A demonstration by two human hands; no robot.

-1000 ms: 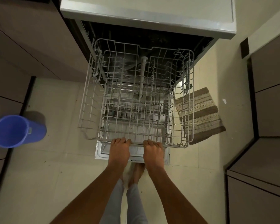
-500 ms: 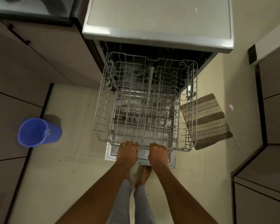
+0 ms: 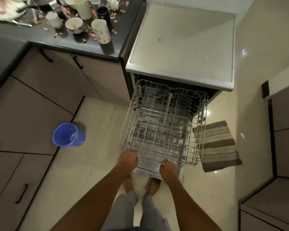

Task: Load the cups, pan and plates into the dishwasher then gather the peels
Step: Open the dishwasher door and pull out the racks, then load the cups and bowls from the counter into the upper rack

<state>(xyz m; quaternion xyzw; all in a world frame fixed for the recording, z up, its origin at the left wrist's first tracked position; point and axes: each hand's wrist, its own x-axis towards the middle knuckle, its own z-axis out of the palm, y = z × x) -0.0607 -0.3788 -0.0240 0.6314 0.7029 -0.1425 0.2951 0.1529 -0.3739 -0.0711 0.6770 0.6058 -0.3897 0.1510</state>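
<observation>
Both hands sit on the near rail of the rack [image 3: 163,130]. Left hand [image 3: 127,160] has its fingers curled over the near-left corner, so the grip is closed on wire. Right hand [image 3: 169,169] is on the same rail further right; its fingers look hooked over the wire too, though the knuckles hide the tips, so I'm only fairly sure.

The rack is pulled out of the dishwasher [image 3: 182,47] toward the person and holds nothing. Its long axis runs near-to-far, tilted slightly right.

Key relation: all the dishes lie far-left of both grips, up on the dark worktop [image 3: 40,39] — the tall cup [image 3: 101,31] sits nearest the dishwasher edge, with the bowl-shaped cup [image 3: 74,25] just left of it and a plate [image 3: 5,12] at the far-left corner. Peels are scattered among them. No pan I can pick out clearly.

The left hand is on the worktop side, so it's probably the natural first reach — up and left, across the rack's left wall.
</observation>
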